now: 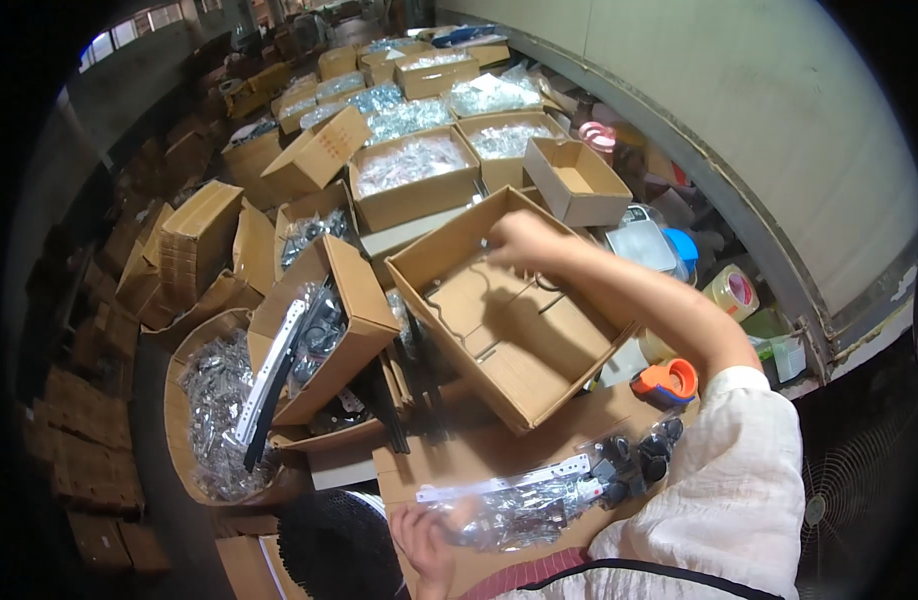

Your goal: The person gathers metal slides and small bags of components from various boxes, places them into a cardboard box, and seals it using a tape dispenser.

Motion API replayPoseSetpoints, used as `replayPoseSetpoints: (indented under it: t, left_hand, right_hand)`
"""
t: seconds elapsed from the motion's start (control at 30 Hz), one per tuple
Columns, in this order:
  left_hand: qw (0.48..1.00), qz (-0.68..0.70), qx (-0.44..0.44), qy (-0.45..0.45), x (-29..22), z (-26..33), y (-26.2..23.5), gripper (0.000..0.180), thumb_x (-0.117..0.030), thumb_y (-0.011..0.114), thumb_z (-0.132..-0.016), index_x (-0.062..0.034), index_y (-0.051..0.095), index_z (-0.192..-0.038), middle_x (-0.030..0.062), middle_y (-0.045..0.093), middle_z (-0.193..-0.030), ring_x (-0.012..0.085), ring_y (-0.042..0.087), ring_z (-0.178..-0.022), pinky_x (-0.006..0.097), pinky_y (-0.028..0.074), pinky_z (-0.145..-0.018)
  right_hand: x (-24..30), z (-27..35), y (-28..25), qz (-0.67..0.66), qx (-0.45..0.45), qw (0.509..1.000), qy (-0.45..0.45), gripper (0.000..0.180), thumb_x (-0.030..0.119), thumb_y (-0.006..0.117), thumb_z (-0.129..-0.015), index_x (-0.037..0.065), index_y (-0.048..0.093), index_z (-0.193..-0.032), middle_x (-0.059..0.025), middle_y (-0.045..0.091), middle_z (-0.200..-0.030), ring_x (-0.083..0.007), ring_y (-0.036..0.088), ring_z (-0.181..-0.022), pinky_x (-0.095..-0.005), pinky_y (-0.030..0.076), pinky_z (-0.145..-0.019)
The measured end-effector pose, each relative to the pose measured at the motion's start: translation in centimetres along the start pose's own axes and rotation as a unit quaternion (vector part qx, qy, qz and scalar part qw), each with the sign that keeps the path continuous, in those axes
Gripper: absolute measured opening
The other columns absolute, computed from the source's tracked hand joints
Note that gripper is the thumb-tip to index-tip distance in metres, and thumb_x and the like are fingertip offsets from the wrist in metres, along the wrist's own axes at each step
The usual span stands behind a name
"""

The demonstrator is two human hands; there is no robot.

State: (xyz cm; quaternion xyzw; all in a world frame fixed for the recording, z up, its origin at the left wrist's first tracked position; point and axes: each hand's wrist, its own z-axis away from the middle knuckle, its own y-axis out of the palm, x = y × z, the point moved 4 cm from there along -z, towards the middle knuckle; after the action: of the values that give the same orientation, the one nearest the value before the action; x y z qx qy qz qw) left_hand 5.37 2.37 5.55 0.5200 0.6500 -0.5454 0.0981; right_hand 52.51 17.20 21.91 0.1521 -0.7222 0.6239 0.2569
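Observation:
My right hand (524,243) reaches into an open cardboard box (554,385), its fingers curled closed; what they hold, if anything, is hidden. Thin dark bent rods (461,325) lie against the inside of this box. A clear plastic bag (524,515) lies on the cardboard before me, holding a white perforated strip (509,478) and shiny packed parts. My left hand (424,545) grips the near left end of that bag with bent fingers. Black round parts (639,455) sit at the bag's right end.
Beside the box on the left, a tilted carton (354,300) holds white and black strips. Beyond it is a carton of bagged parts (219,410). More filled cartons (419,175) stretch away. An orange and blue tape dispenser (666,380) and tape rolls (731,290) stand right.

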Motion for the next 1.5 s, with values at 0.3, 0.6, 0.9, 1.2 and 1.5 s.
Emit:
replayPoseSetpoints:
  t: [0.3,0.6,0.9,1.2,1.5]
  left_hand:
    - [0.999,0.026,0.013,-0.032,1.2,0.2,0.5,0.029,-0.001,0.057,-0.09,0.0012,0.062,-0.119,0.0181,0.062,-0.123,0.0404,0.048,-0.129,0.051,0.038,-0.11]
    - [0.988,0.11,0.01,-0.107,2.3,0.9,0.9,0.034,0.0,0.055,-0.094,0.0044,0.056,-0.127,0.0241,0.051,-0.138,0.0332,0.056,-0.123,0.043,0.043,-0.108]
    - [0.994,0.093,0.016,-0.053,1.8,0.0,0.6,0.025,0.0,0.056,-0.093,0.0041,0.061,-0.117,0.0198,0.062,-0.125,0.0394,0.055,-0.125,0.05,0.04,-0.111]
    - [0.997,0.059,0.004,-0.041,1.5,0.2,0.4,0.015,0.0,0.058,-0.09,0.0026,0.065,-0.103,0.018,0.065,-0.113,0.042,0.055,-0.123,0.052,0.039,-0.111]
    - [0.995,0.077,-0.008,-0.059,1.1,0.0,0.6,0.02,-0.006,0.061,-0.092,-0.0007,0.065,-0.111,0.0172,0.064,-0.115,0.0395,0.054,-0.118,0.05,0.04,-0.107]
  right_hand:
    - [-6.9,2.5,0.0,-0.51,0.026,0.827,0.234,0.014,0.005,0.063,-0.091,-0.009,0.065,-0.089,-0.0179,0.069,-0.088,-0.0217,0.068,-0.064,-0.0335,0.058,-0.056]
    - [-8.5,3.5,2.4,-0.036,0.056,0.967,0.247,0.025,0.016,0.059,-0.093,-0.004,0.073,-0.085,-0.0211,0.073,-0.078,-0.0358,0.074,-0.073,-0.0455,0.061,-0.074]
    - [-6.0,1.2,5.6,0.424,0.148,0.884,0.127,0.019,0.011,0.07,-0.084,0.006,0.08,-0.1,-0.0129,0.077,-0.108,-0.0299,0.076,-0.094,-0.0412,0.062,-0.074]
    - [-5.3,1.2,4.6,0.378,0.111,0.908,0.139,0.019,0.017,0.068,-0.082,0.007,0.08,-0.093,-0.0127,0.077,-0.099,-0.0294,0.075,-0.096,-0.0389,0.06,-0.079]
    - [2.4,7.1,-2.3,0.384,-0.172,0.899,-0.123,0.012,0.013,0.063,-0.075,0.003,0.07,-0.074,-0.016,0.069,-0.08,-0.0345,0.071,-0.072,-0.0433,0.056,-0.061]
